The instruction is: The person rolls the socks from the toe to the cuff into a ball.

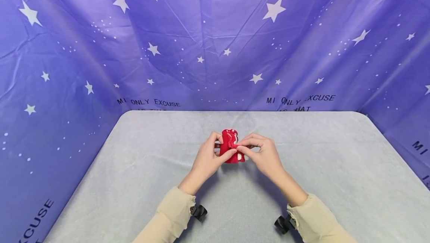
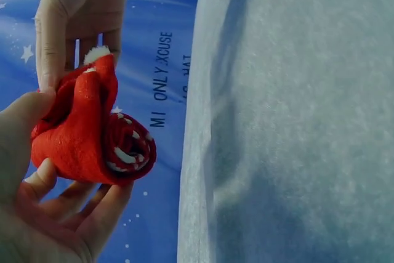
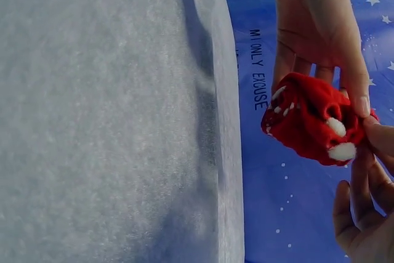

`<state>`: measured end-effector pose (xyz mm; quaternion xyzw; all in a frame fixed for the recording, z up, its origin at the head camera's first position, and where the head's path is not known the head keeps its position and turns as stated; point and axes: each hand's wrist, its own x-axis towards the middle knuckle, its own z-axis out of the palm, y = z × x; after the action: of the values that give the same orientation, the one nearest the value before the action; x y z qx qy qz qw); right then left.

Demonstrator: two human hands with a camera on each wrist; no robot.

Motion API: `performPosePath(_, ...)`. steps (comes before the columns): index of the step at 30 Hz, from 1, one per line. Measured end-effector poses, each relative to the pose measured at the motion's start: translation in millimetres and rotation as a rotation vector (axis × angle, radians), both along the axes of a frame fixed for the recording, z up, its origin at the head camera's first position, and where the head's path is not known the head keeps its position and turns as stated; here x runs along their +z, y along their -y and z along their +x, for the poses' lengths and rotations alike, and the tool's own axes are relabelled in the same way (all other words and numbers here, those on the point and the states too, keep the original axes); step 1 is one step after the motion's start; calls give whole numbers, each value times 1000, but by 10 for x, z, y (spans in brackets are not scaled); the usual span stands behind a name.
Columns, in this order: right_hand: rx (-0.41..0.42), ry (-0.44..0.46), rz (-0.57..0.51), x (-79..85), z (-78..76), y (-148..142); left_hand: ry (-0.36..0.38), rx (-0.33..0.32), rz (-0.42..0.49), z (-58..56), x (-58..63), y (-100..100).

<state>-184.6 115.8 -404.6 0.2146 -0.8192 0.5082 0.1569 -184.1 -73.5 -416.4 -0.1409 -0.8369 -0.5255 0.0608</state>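
Note:
A rolled-up piece of soft red fabric (image 1: 226, 140) is held up between both hands, over the middle of the table. Its spiral end (image 2: 129, 146) shows white patches inside the layers. White fluffy tufts (image 3: 342, 151) stick out from its side in the right wrist view. My left hand (image 1: 207, 158) grips the roll from the left, thumb across the near side and fingers round behind. With thumb and forefinger, my right hand (image 1: 267, 155) pinches a fold at the roll's right side, close to the left thumb tip.
A pale grey cloth-covered table (image 1: 134, 183) lies beneath the hands. Behind it and at both sides hangs a purple-blue curtain (image 1: 215, 22) with white stars and printed words. Black wrist devices (image 1: 199, 212) sit at the cuffs of the cream sleeves (image 1: 171, 213).

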Motion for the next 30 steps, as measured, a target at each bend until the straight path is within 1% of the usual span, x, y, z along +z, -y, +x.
performPosePath(3,12,-42,38,-19,12,7,-21,2,-26,0,-14,-6)
performPosePath(7,13,-169,129,-46,30,40,-51,35,-28,-1,-25,-38)
performPosePath(9,4,-223,150,-51,37,55,-40,27,18,-1,-29,-53)
performPosePath(11,-9,-259,148,-51,41,60,-16,-5,85,-2,-42,-58)
performPosePath(14,-19,-281,122,-46,45,54,52,-62,203,-6,-68,-42)
performPosePath(15,-18,-285,113,-43,46,52,68,-73,227,-5,-74,-34)
performPosePath(17,-12,-288,109,-43,51,52,74,-79,237,1,-79,-17)
performPosePath(19,-5,-279,106,-45,55,57,73,-62,216,10,-71,-9)
performPosePath(21,-2,-243,101,-40,66,67,66,-36,179,17,-62,-9)
performPosePath(23,4,-158,70,-33,78,78,66,-4,147,21,-50,-14)
performPosePath(25,17,-39,-1,-11,88,83,60,13,129,21,-33,-18)
performPosePath(27,31,93,-99,17,91,81,62,13,130,17,-16,-27)
performPosePath(28,38,163,-154,38,92,76,63,10,134,17,-12,-30)
performPosePath(30,49,275,-242,85,99,63,82,-8,153,27,-13,-37)
